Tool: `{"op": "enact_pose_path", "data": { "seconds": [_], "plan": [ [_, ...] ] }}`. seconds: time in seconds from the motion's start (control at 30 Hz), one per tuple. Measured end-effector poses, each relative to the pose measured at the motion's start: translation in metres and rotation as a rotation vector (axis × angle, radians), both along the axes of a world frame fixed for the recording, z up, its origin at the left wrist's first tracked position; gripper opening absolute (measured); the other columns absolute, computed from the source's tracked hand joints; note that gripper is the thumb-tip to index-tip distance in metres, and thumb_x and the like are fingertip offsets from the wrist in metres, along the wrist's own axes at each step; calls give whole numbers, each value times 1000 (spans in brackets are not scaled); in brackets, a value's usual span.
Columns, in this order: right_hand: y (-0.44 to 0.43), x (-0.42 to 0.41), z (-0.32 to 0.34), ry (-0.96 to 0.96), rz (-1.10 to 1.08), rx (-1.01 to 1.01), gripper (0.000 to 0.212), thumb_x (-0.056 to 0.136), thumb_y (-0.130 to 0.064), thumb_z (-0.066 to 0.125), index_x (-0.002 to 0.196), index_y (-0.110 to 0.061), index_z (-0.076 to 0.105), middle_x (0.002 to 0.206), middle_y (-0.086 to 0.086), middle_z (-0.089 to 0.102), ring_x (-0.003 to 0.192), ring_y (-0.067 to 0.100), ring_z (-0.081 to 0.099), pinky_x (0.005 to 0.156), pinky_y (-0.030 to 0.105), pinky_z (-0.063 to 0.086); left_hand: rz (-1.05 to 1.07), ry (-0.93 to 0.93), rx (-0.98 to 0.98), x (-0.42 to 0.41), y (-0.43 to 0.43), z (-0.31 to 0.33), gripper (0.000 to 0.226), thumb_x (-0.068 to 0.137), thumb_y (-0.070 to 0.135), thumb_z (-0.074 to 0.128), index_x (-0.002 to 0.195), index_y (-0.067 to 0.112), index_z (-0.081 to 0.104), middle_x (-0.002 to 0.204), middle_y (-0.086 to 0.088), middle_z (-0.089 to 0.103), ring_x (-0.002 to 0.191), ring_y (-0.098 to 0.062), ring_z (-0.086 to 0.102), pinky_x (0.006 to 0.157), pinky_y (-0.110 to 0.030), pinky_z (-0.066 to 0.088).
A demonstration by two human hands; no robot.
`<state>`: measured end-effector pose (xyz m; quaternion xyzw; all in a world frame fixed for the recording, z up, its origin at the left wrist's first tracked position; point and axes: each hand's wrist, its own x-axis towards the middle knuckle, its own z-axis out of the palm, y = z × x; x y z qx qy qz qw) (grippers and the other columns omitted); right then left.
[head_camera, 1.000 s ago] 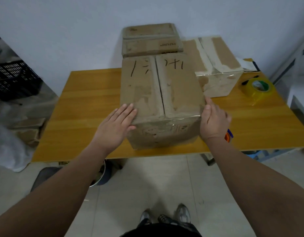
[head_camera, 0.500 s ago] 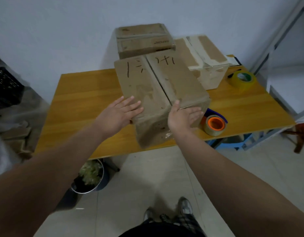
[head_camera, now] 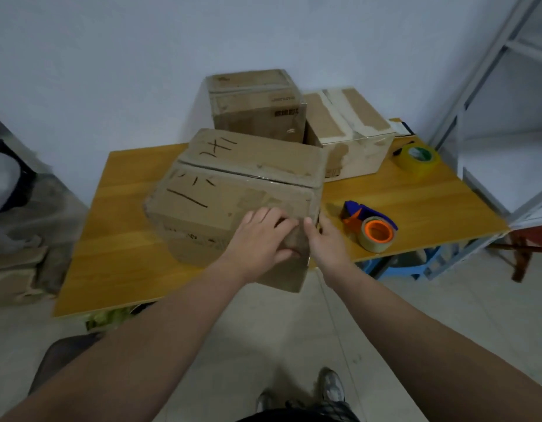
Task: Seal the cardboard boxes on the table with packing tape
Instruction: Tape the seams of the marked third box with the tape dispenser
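Observation:
A large brown cardboard box (head_camera: 233, 190) with black handwriting lies turned at an angle on the wooden table (head_camera: 126, 233), its near corner jutting past the front edge. My left hand (head_camera: 263, 236) lies flat on that corner's top and side. My right hand (head_camera: 324, 242) presses the same corner from the right. A blue and orange tape dispenser (head_camera: 371, 228) rests on the table just right of the box. Behind stand a smaller brown box (head_camera: 257, 108) and a white-patched box (head_camera: 349, 132). A yellow tape roll (head_camera: 417, 158) lies at the far right.
A white metal shelf frame (head_camera: 489, 71) stands to the right of the table, with a blue stool (head_camera: 416, 263) under the table edge. Flattened cardboard (head_camera: 17, 269) and a black crate sit on the floor at the left. My shoes (head_camera: 330, 388) show below.
The big box has been rotated so its seam now runs crosswise. Both hands have come together at its near right corner. The tape dispenser is now fully in view.

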<state>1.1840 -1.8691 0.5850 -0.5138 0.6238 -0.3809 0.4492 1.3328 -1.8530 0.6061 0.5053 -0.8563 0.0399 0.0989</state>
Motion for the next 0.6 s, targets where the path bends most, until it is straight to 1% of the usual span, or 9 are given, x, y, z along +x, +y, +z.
{"op": "enact_pose_path", "data": {
  "seconds": [0.07,0.13,0.23,0.3,0.33,0.4,0.43,0.5,0.6],
  "plan": [
    [-2,-8,5,26,24,-54,46,101,-33,38,145,-22,35,139,0,49,126,21,45,106,38,38,11,-48,4,16,-5,0,58,86,55,49,135,24,43,130,-1,46,118,-22,40,96,-35,30],
    [-10,-19,11,197,72,-104,46,102,-33,34,146,-20,33,135,1,52,123,22,47,97,27,37,76,-81,30,45,-9,0,60,90,54,43,143,27,33,143,-1,38,127,-22,36,105,-38,28],
    [-37,-35,21,700,86,-95,50,102,-42,18,148,-22,27,116,9,63,102,28,59,75,34,45,287,-190,123,91,-9,-5,71,87,67,31,148,39,8,155,-1,19,140,-26,17,113,-50,9],
    [-55,-37,26,847,80,-118,49,102,-43,16,141,-21,36,105,13,65,92,32,59,69,38,47,503,-167,202,117,-5,-8,84,76,81,29,145,47,-4,158,2,5,144,-27,2,110,-56,-4],
    [-59,-34,27,820,71,-129,47,102,-42,19,135,-19,42,106,14,64,92,32,58,70,39,47,588,-102,246,126,-3,-9,90,70,86,31,144,49,-6,158,4,-1,144,-27,-3,109,-57,-4],
    [-59,-23,26,592,-31,-109,45,101,-40,33,134,-12,43,120,14,60,106,32,56,80,40,46,640,8,296,133,-2,-12,96,66,87,33,145,47,-4,158,4,-3,143,-27,-5,113,-54,9],
    [-56,-15,24,435,-108,-72,53,98,-40,42,141,-10,36,131,15,53,119,33,50,90,42,44,645,36,294,131,-1,-12,96,67,86,35,146,45,-1,158,3,-1,142,-29,-4,113,-52,15],
    [-44,6,19,152,-220,-9,81,90,-38,60,150,-9,15,148,14,34,136,30,32,108,42,33,662,46,233,118,3,-10,91,72,83,35,148,40,7,157,-3,8,139,-33,3,112,-48,20],
    [-29,43,14,-76,-195,111,109,80,-38,72,150,-12,-8,153,9,24,139,28,26,114,42,27,614,4,113,95,23,-9,88,75,82,25,148,35,17,152,-8,22,128,-32,14,109,-43,25]
  ]
}}
